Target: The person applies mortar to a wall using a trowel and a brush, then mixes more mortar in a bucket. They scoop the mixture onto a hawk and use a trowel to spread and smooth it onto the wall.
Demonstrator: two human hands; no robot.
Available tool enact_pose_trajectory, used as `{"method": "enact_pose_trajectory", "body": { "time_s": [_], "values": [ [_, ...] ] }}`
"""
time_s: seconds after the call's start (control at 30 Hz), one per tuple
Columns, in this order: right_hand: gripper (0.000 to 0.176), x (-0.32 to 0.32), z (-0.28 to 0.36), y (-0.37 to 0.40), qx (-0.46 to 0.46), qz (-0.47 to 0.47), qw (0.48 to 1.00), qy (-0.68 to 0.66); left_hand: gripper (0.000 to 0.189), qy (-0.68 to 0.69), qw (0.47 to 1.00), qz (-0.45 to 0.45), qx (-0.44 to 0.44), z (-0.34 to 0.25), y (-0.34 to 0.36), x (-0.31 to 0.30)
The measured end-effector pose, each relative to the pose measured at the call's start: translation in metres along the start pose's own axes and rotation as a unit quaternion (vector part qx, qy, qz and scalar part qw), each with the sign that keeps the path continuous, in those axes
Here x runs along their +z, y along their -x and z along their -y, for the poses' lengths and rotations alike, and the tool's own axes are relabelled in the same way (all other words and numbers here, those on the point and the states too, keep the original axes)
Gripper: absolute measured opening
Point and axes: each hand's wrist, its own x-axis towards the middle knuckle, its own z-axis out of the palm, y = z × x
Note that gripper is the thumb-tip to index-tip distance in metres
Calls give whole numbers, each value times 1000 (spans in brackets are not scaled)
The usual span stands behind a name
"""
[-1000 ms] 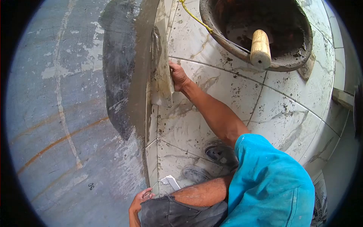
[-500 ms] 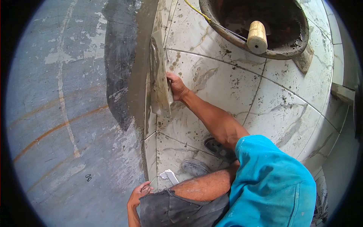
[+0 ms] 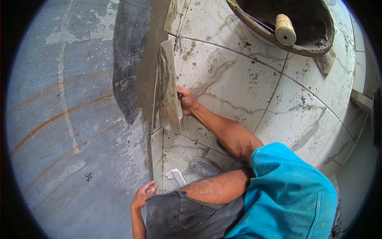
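Note:
My right hand (image 3: 186, 100) grips the long edge of a mortar-smeared tile strip (image 3: 169, 89), fingers hidden behind it. The strip is tilted, close beside the base of the grey wall (image 3: 75, 131), where a band of wet mortar (image 3: 145, 59) runs down. Low in the view, my left hand (image 3: 143, 195) is beside my knee, near the wall base. Its fingers are loosely bent and apart, with nothing visible in them. A small white offcut (image 3: 176, 175) lies on the floor near it.
A round mortar tub (image 3: 304, 49) stands at the upper right, a wooden handle (image 3: 285, 32) resting over its rim. Mortar crumbs dot the marbled floor tiles (image 3: 234, 87). A skirting tile (image 3: 157, 153) stands along the wall base. My sandalled foot (image 3: 205, 167) is below the right arm.
My right hand has brought the tile strip a little toward me along the wall base. The camera view has shifted slightly. My left hand stays beside my knee.

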Motion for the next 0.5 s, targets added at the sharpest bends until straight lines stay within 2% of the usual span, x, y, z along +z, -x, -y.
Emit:
{"method": "enact_pose_trajectory", "body": {
  "time_s": [0.13,0.2,0.37,0.5],
  "values": [
    [35,-2,-12,5,3,11,1000,-13,57,-39,999,6,6,-12,2,2],
    [34,-2,-22,10,7,17,1000,-22,56,-11,1000,3,3,-4,-1,0],
    [36,-6,-47,19,34,-13,998,-49,57,13,1000,1,-3,-5,3,1],
    [35,29,-59,32,31,-67,997,-29,57,3,1000,-9,-4,-11,7,3]
  ]
}}
